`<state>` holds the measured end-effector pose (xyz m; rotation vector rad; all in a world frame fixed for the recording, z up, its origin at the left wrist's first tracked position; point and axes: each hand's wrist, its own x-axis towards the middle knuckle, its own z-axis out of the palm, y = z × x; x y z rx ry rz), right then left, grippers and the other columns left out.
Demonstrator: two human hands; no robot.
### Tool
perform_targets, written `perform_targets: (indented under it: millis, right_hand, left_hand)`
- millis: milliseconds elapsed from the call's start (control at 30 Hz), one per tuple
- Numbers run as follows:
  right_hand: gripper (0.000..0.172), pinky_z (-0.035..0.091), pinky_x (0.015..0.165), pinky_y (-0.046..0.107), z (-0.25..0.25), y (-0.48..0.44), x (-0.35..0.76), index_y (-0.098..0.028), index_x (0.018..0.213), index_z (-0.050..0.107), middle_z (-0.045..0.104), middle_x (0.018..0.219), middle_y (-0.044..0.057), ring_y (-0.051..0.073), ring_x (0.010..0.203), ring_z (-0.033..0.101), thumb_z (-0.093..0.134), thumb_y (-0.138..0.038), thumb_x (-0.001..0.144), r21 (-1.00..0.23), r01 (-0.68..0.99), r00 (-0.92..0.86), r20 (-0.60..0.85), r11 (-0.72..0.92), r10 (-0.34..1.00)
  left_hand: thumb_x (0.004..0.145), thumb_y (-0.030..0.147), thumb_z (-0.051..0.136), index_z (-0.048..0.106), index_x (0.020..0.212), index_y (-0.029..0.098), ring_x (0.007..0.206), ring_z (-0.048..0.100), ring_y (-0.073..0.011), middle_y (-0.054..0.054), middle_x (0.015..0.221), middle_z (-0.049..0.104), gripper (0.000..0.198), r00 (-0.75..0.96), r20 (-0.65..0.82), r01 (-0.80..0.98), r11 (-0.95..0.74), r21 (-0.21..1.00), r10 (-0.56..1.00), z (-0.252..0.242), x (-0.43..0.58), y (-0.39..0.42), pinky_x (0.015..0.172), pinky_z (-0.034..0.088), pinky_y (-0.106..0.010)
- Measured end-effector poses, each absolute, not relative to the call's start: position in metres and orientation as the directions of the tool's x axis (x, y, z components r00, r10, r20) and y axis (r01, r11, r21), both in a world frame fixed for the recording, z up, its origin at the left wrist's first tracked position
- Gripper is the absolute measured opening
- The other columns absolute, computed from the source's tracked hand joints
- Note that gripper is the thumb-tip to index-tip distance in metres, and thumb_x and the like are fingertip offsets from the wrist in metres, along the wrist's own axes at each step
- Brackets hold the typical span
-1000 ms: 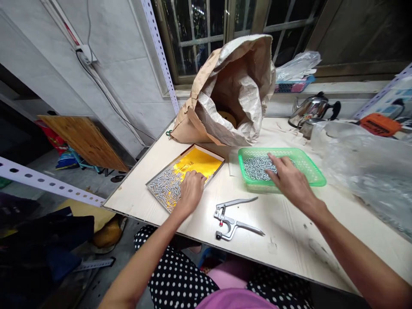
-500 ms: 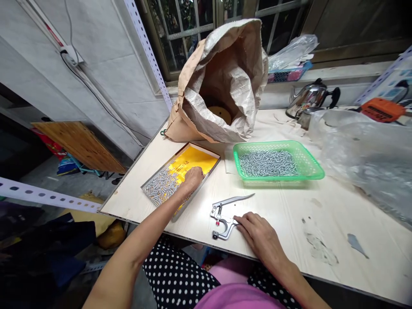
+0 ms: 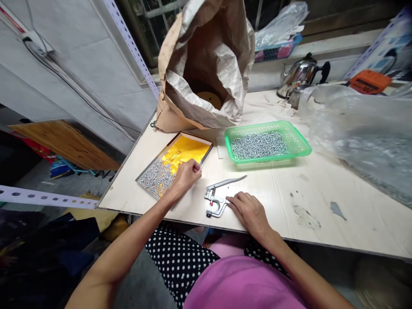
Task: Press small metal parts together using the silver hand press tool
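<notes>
My left hand [image 3: 186,176] is closed in a pinch over the near right edge of a shallow tray [image 3: 205,155]; what its fingertips hold is too small to make out. Small silver metal pins [image 3: 156,178] are heaped at the tray's left end, on a yellow printed sheet [image 3: 189,148]. Hand-held snap pliers [image 3: 218,206] lie on the table with their jaw toward me and the upper handle spread apart. My right hand [image 3: 249,210] rests on the table, fingers curled around the end of the pliers' lower handle.
A green plastic basket [image 3: 304,151] holds many similar pins. Behind the tray stands a large open paper sack [image 3: 170,101]. Clear plastic bags [image 3: 357,124], a metal kettle [image 3: 298,77] and an orange tool [image 3: 370,81] are at the right. The table's front edge runs before my lap.
The whole view has shifted as my head moved. My left hand has drawn from the yellow sheet toward the tray's near right edge, fingers pinched. My right hand stays at the pliers.
</notes>
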<state>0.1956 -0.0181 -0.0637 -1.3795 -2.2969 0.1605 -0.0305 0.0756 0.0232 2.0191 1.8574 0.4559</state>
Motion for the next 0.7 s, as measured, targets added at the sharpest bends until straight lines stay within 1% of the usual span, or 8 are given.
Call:
perform_targets:
  millis: [33, 100, 200, 367, 433, 533, 600, 700]
  right_hand:
    - [0.022, 0.034, 0.069, 0.031, -0.063, -0.018, 0.195, -0.021, 0.103, 0.069, 0.062, 0.086, 0.006, 0.018, 0.079, 0.053, 0.049, -0.028, 0.097, -0.327, 0.81, -0.395, 0.309, 0.486, 0.865]
    - [0.022, 0.034, 0.069, 0.031, -0.062, -0.017, 0.195, -0.021, 0.105, 0.069, 0.062, 0.086, 0.005, 0.018, 0.079, 0.053, 0.05, -0.029, 0.097, -0.332, 0.815, -0.39, 0.291, 0.474, 0.874]
    - [0.023, 0.034, 0.069, 0.031, -0.062, -0.017, 0.195, -0.021, 0.106, 0.069, 0.062, 0.087, 0.005, 0.018, 0.079, 0.053, 0.051, -0.03, 0.097, -0.34, 0.817, -0.383, 0.284, 0.466, 0.879]
    - [0.023, 0.034, 0.069, 0.031, -0.062, -0.017, 0.196, -0.02, 0.105, 0.07, 0.063, 0.086, 0.006, 0.018, 0.079, 0.053, 0.05, -0.029, 0.097, -0.342, 0.812, -0.383, 0.298, 0.473, 0.874]
    - [0.023, 0.033, 0.069, 0.031, -0.062, -0.018, 0.196, -0.021, 0.104, 0.07, 0.063, 0.086, 0.006, 0.018, 0.078, 0.052, 0.05, -0.029, 0.097, -0.337, 0.814, -0.382, 0.303, 0.473, 0.873]
    - [0.023, 0.033, 0.069, 0.031, -0.063, -0.018, 0.196, -0.021, 0.104, 0.07, 0.063, 0.087, 0.006, 0.019, 0.079, 0.053, 0.05, -0.03, 0.097, -0.332, 0.815, -0.382, 0.308, 0.475, 0.871]
    - [0.023, 0.033, 0.069, 0.031, -0.064, -0.018, 0.196, -0.021, 0.105, 0.07, 0.063, 0.087, 0.005, 0.019, 0.079, 0.053, 0.05, -0.03, 0.097, -0.326, 0.818, -0.382, 0.309, 0.474, 0.871]
    - [0.022, 0.033, 0.069, 0.031, -0.064, -0.018, 0.196, -0.022, 0.104, 0.07, 0.063, 0.087, 0.005, 0.019, 0.078, 0.052, 0.051, -0.031, 0.096, -0.311, 0.826, -0.381, 0.309, 0.471, 0.872]
  left_hand:
    - [0.074, 0.012, 0.053, 0.067, 0.092, 0.013, 0.066, 0.059, -0.013, -0.002, 0.073, 0.066, 0.022, 0.115, -0.02, 0.842, -0.086, 0.533, 0.993, 0.026, -0.026, 0.063, 0.065, 0.043, -0.023]
    - [0.075, 0.014, 0.054, 0.068, 0.096, 0.014, 0.064, 0.058, -0.0122, -0.001, 0.072, 0.066, 0.025, 0.183, -0.075, 0.79, -0.101, 0.605, 0.98, 0.027, -0.02, 0.037, 0.064, 0.043, -0.022]
    - [0.077, 0.016, 0.054, 0.069, 0.089, 0.016, 0.065, 0.059, -0.0132, -0.002, 0.073, 0.068, 0.019, 0.222, -0.156, 0.768, -0.074, 0.636, 0.962, 0.02, -0.016, 0.009, 0.064, 0.044, -0.023]
    - [0.078, 0.019, 0.057, 0.068, 0.083, 0.017, 0.07, 0.061, -0.0149, -0.003, 0.077, 0.07, 0.012, 0.139, -0.194, 0.753, 0.024, 0.658, 0.971, 0.003, -0.02, -0.009, 0.066, 0.045, -0.024]
    - [0.08, 0.023, 0.057, 0.068, 0.084, 0.016, 0.065, 0.06, -0.014, -0.003, 0.076, 0.069, 0.013, 0.122, -0.252, 0.693, 0.099, 0.714, 0.96, -0.003, -0.022, -0.011, 0.061, 0.045, -0.023]
    - [0.08, 0.032, 0.058, 0.066, 0.083, 0.016, 0.054, 0.056, -0.0116, -0.001, 0.067, 0.066, 0.018, 0.106, -0.366, 0.559, 0.249, 0.791, 0.924, -0.013, -0.023, -0.012, 0.052, 0.043, -0.022]
    - [0.079, 0.035, 0.059, 0.064, 0.08, 0.015, 0.051, 0.054, -0.0106, 0.0, 0.063, 0.063, 0.02, 0.078, -0.398, 0.494, 0.312, 0.812, 0.914, -0.019, -0.024, -0.011, 0.05, 0.042, -0.021]
    - [0.076, 0.038, 0.061, 0.063, 0.074, 0.014, 0.051, 0.05, -0.0095, 0.001, 0.059, 0.058, 0.024, 0.033, -0.416, 0.471, 0.353, 0.808, 0.909, -0.024, -0.024, -0.01, 0.047, 0.04, -0.02]
